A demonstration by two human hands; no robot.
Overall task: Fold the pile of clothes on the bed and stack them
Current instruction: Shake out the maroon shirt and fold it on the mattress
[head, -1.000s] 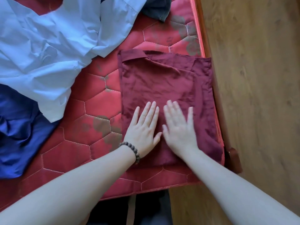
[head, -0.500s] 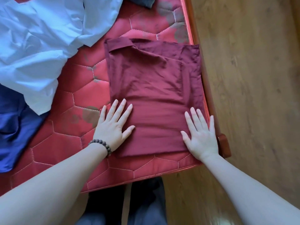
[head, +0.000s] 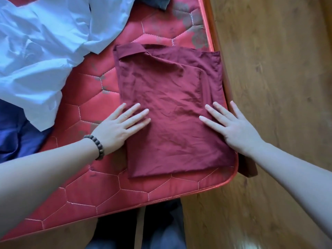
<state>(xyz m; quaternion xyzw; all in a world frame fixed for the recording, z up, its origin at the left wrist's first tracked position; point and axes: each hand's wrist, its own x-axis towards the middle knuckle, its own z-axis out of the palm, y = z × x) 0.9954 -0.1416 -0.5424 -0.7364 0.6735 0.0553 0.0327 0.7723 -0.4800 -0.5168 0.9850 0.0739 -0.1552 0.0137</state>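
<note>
A maroon garment (head: 170,105) lies folded into a rectangle at the near right corner of the red quilted mattress (head: 100,191). My left hand (head: 118,127), with a bead bracelet at the wrist, lies flat with straight fingers on the garment's left edge. My right hand (head: 231,125) lies flat with spread fingers on its right edge, by the mattress side. An unfolded light blue shirt (head: 45,51) sprawls at the upper left, and a dark blue garment (head: 16,133) lies under it at the left.
The bed's wooden frame (head: 248,168) runs along the right side of the mattress, with wooden floor (head: 278,87) beyond. A dark garment (head: 158,2) shows at the top edge. My legs (head: 143,230) stand at the mattress foot.
Both hands slid apart from the middle of the maroon garment to its left and right edges, smoothing it. The view shifted slightly.
</note>
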